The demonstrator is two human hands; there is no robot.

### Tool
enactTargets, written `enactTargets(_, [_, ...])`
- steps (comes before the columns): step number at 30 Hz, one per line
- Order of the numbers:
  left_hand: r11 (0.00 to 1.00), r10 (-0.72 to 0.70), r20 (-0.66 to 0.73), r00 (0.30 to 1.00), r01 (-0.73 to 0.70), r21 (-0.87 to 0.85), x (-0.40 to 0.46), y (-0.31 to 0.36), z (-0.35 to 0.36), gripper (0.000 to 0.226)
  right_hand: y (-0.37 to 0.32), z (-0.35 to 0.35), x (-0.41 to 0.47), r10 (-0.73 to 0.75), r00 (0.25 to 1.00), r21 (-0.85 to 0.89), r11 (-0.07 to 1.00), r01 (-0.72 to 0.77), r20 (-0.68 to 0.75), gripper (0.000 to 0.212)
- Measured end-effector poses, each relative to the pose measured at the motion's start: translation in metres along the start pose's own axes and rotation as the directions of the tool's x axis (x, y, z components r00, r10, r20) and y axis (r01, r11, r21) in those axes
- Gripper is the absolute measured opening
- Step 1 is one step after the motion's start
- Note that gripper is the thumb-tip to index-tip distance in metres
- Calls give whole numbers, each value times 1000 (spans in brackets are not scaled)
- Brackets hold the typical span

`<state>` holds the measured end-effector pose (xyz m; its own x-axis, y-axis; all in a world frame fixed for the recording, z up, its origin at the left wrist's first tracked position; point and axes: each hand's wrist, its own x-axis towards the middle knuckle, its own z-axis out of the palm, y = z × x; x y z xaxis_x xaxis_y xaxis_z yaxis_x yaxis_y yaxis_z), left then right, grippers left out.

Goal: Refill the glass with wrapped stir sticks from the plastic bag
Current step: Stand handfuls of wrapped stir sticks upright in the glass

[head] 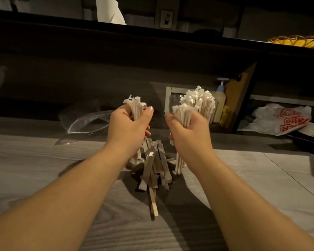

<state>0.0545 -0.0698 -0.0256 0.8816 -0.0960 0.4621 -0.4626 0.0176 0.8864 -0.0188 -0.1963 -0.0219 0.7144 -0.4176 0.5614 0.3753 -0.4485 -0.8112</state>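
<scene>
1. Two bundles of wrapped stir sticks are being gripped upright, one in the left hand (129,125), one in the right hand (187,131).
2. The glass (198,105), behind the right hand, is already looking well filled.
3. More sticks (156,163) are lying loose on the surface (43,160), waiting.
4. The plastic bag (87,122) is lying apparently emptied.

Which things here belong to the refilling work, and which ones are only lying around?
For the job:
- left hand holding a bundle of wrapped stir sticks
- right hand holding a second bundle
- glass, already holding sticks
- loose stick pile
- clear plastic bag

Lying about:
- printed shopping bag
- pump bottle
- paper towel roll
- yellow basket
</scene>
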Motion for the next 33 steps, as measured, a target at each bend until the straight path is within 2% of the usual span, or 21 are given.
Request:
enactTargets(2, [999, -30, -9, 1000, 30, 25, 2, -4, 0, 17, 7, 0, -1, 79, 997, -7, 997, -79, 12, 16])
enactTargets(5, [998, -62, -21, 998, 62, 17, 3, -6, 1, 24, 14, 0, 2, 111, 994, 39, 993, -112, 13, 21])
enactTargets(8, [989, -123, 1, 992, 123, -83, 0, 0, 2, 32, 13, 3, 1, 64, 998, 41, 997, -64, -2, 27])
enactTargets(11, [979, -118, 18, 993, 120, -164, -4, 10, 2, 35, 7, 1, -1, 2, 1000, 34, 999, -2, -15, 27])
enactTargets(18, [937, 18, 80, 997, 11, -348, 13, 51, 35, 50, -25, -18, 31, -69, 991, 182, 979, 89, -115, 42])
enactTargets(21, [906, 65, 93, 994, -19, -423, 30, 65, 69, 52, -29, -35, 59, -152, 967, 187, 964, 191, -204, 47])
enactTargets(26, [812, 120, -39, 992, -120, -571, 40, 88, 84, 53, -41, -41, 76, -136, 947, 315, 921, 229, -292, 45])
enactTargets(29, [765, 123, -48, 991, -125, -631, 51, 86, 99, 53, -33, -47, 87, -126, 924, 339, 905, 257, -361, 44])
enactTargets(33, [797, 106, -50, 993, -115, -593, 55, 68, 108, 52, -28, -54, 93, -108, 893, 403, 864, 302, -437, 40])
